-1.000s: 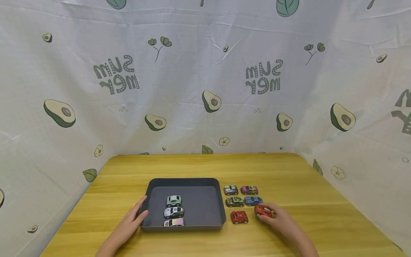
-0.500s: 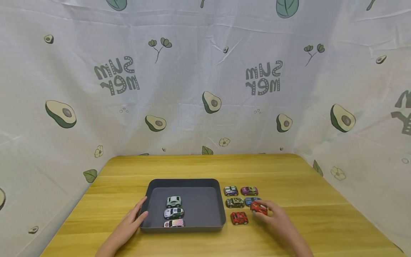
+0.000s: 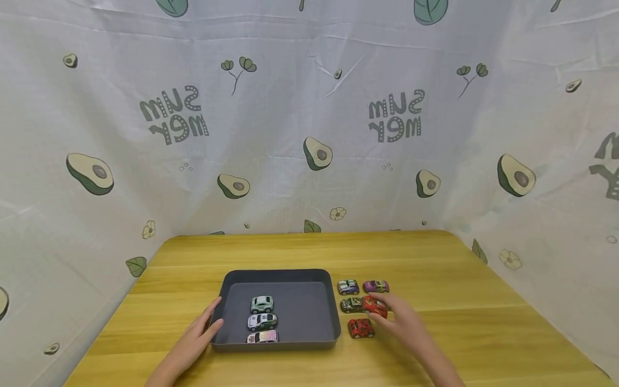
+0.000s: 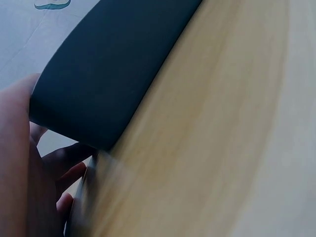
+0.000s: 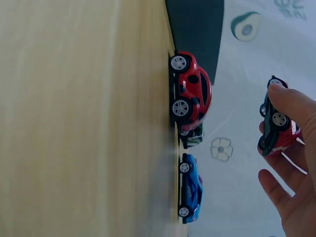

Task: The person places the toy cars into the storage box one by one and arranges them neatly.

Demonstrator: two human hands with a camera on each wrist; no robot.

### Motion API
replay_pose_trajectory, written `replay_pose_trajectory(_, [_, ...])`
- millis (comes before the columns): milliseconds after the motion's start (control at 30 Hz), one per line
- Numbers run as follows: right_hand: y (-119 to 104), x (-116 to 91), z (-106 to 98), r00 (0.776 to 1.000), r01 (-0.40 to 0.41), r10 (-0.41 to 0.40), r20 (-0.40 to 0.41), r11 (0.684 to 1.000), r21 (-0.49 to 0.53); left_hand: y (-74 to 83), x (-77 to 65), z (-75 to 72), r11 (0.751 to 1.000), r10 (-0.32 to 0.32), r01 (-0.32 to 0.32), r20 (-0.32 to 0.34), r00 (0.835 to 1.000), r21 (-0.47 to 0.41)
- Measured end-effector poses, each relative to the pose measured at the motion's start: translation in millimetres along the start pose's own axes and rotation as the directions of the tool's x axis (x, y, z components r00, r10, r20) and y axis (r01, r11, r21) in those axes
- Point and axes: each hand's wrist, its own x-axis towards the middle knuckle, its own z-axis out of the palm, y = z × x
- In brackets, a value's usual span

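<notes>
Head view: hands (image 3: 402,322) touch smooth tray (image 3: 306,309) (left), pinch rounded red car (image 3: 374,306) (right).

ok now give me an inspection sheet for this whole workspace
Surface: wood-grain table
Job's things: grey tray holding mint car, black-and-white car and pink-and-white car; right of it, white-and-blue car, purple car, camouflage car, blue car and spotted car
Clutter: nothing seen
Hands: left hand rests against the tray's left side; right hand holds a red car off the table
Cables: nothing seen
Surroundings: avocado-print cloth behind and at both sides
</notes>
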Motion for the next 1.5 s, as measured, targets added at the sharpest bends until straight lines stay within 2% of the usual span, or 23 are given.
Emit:
replay_pose_trajectory(100, [-9, 2, 2, 0.999, 0.033, -0.033, 0.002, 0.999, -0.041, -0.7, 0.4, 0.0, 1.000, -0.004, 0.004, 0.002, 1.000, 0.002])
replay_pose_trajectory(233, [-20, 5, 6, 0.998, 0.050, -0.048, 0.043, 0.998, -0.048, -0.4, 0.5, 0.1, 1.000, -0.011, 0.011, 0.006, 1.000, 0.005])
replay_pose_trajectory(567, [-44, 19, 26, 0.984, 0.114, -0.114, 0.133, 0.993, 0.009, 0.3, 0.5, 0.1, 1.000, -0.012, 0.012, 0.008, 1.000, -0.008])
replay_pose_trajectory(867, [-63, 28, 47, 0.956, 0.225, -0.221, 0.195, 0.974, -0.001, -0.3, 0.4, 0.7, 1.000, -0.008, 0.008, 0.003, 1.000, 0.006])
replay_pose_trajectory(1200, [-78, 30, 68, 0.930, 0.251, -0.237, 0.282, 0.968, -0.015, -2.6, 0.7, 0.6, 1.000, -0.001, 0.001, 0.005, 1.000, 0.000])
replay_pose_trajectory(1500, [-90, 34, 80, 0.895, 0.272, -0.252, 0.368, 0.962, -0.004, -2.6, 1.7, 0.6, 1.000, 0.000, 0.000, 0.005, 1.000, -0.004])
